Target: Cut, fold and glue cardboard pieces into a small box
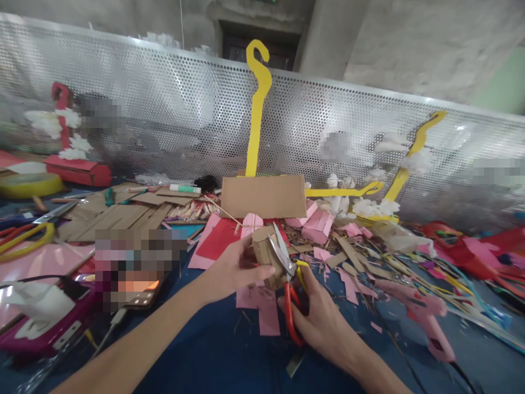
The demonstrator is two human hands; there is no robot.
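My left hand (246, 266) is closed on a small brown cardboard piece (268, 257), held up in front of me over the table. In my right hand (318, 314) is a pair of scissors (290, 273) with one red and one yellow handle, fingers wrapped through the loops. The blades are parted and lie across the right side of the cardboard piece; whether they bite into it I cannot tell. Below both hands, pink paper (268, 314) rests on the blue table. Just behind stands a plain brown cardboard box (264, 197).
A pink glue gun (426, 314) with a cord lies at right, beside paper and cardboard scraps (353, 257). At left are a phone (141, 298), a purple box (49, 323) and yellow-handled scissors (30, 246). Yellow hook-shaped cutouts (257, 109) stand before a perforated metal panel (176, 109).
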